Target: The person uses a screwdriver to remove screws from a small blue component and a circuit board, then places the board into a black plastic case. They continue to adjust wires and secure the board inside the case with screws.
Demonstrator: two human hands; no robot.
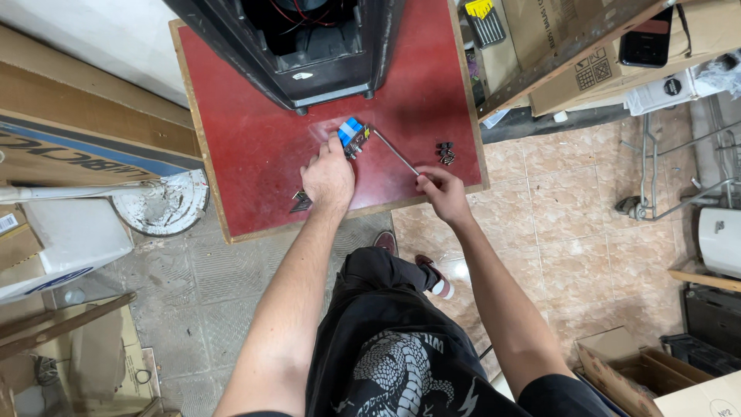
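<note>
A small electrical part with blue and white blocks lies on the red tabletop. My left hand presses on it from the near side, fingers closed around it. My right hand grips the handle end of a thin screwdriver, whose shaft slants up and left so its tip meets the part. Just behind the part stands a black appliance housing, open on top with red wires inside.
A few dark screws lie at the table's right edge and a small dark metal piece near the front edge. Cardboard boxes crowd the left, a shelf with boxes the right. My legs stand on the tiled floor below.
</note>
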